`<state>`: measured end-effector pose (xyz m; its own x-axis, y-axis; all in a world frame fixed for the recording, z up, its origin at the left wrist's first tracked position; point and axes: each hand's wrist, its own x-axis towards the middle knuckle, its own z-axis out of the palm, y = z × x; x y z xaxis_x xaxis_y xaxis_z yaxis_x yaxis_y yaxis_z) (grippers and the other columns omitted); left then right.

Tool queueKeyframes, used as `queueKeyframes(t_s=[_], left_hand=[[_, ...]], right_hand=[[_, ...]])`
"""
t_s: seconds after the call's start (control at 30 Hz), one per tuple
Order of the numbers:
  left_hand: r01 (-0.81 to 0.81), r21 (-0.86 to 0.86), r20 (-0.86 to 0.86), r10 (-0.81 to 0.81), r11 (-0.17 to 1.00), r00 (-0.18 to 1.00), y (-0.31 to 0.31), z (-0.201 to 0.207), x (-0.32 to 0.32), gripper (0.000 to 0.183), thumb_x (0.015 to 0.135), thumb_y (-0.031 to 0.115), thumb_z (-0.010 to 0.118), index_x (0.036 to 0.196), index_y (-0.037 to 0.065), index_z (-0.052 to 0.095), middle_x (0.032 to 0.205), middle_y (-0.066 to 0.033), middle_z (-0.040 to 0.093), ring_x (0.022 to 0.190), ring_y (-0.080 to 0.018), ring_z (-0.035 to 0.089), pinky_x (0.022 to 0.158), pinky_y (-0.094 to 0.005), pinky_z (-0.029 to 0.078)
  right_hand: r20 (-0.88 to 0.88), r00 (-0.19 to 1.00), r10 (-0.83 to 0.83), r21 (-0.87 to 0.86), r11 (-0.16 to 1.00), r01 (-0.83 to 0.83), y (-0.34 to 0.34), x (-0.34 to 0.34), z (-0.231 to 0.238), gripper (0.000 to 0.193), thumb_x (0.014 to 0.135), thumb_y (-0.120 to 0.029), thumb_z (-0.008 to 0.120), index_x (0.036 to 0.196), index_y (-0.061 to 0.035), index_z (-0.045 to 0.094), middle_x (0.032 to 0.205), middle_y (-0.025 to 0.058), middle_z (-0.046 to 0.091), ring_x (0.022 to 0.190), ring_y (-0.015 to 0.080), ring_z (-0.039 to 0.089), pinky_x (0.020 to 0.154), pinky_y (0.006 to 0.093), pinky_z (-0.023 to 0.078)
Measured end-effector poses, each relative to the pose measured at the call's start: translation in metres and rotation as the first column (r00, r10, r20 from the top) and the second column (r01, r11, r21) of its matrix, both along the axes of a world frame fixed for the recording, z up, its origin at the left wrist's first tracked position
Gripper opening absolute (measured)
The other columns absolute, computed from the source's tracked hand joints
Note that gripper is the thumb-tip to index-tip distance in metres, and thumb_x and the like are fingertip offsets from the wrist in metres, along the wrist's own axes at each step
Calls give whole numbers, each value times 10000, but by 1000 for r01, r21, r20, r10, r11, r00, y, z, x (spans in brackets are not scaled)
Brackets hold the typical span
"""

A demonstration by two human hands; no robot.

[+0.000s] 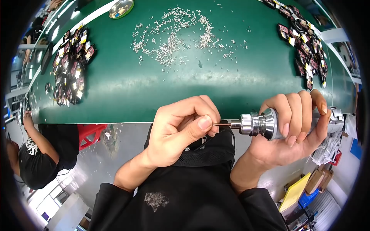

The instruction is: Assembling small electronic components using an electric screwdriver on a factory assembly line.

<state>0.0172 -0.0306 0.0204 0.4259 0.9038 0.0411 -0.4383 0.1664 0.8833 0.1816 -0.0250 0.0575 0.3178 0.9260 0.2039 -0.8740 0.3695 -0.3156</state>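
Note:
My right hand (289, 125) is wrapped round a silver power screwdriver (251, 124), held level just off the front edge of the table with its nose toward the left. A thin copper-coloured bit (224, 124) sticks out of the knurled metal collar. My left hand (179, 131) pinches the bit's end between thumb and curled fingers. Whether a small screw sits at that end is hidden by the fingertips. Beyond my hands, many tiny silver screws (169, 48) lie loosely scattered on the green tabletop (185, 96).
Heaps of small black parts with pale labels lie on the left (71, 69) and right (306, 50) of the table. A round shallow dish (120, 9) stands at the far edge. Another person (38, 154) sits at left near a red stool (91, 135). Boxes (318, 180) stand lower right.

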Motion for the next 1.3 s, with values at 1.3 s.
queueKeyframes(t_s=[1.3], left_hand=[[191, 774, -604, 613, 603, 510, 292, 10, 110, 175, 840, 80, 567, 972, -34, 563, 703, -123, 594, 684, -281, 607, 651, -380, 468]], right_hand=[[-89, 992, -86, -185, 980, 68, 13, 48, -50, 127, 938, -193, 464, 872, -84, 475, 503, -25, 344, 419, 88, 345, 488, 263, 361]])
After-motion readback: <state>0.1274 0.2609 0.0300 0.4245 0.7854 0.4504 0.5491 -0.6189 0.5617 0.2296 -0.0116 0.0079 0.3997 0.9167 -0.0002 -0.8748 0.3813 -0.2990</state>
